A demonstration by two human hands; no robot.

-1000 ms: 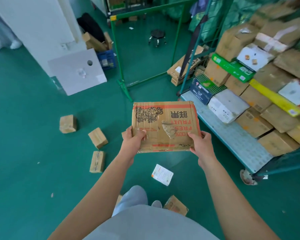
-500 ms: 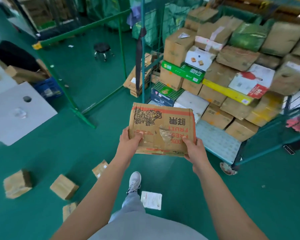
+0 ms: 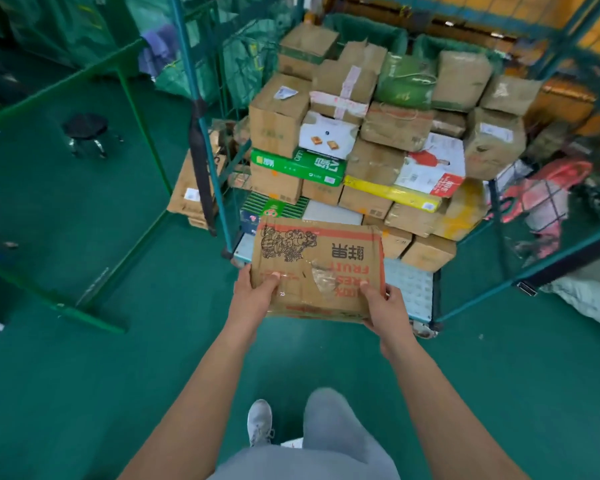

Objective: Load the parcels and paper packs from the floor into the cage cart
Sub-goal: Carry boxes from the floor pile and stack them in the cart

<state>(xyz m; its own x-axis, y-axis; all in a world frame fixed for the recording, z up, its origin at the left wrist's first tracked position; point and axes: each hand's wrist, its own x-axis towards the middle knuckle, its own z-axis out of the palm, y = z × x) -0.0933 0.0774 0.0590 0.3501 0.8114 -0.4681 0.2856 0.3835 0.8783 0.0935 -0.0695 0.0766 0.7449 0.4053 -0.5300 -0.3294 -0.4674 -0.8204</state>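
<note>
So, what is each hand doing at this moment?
Left hand: grips the near left corner of the fruit box.
Right hand: grips its near right corner.

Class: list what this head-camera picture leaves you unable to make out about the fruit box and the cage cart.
- Fruit box underside and fingers beneath: hidden by the box; left hand and right hand grip its near edge.
- Cage cart floor at the back: covered by stacked parcels.
- Parcel labels: too small, blurred.
- Cart's top: cut off by the frame edge.

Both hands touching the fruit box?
Touching. Head view: left hand and right hand each grip a near corner of the fruit box, thumbs on top.
</note>
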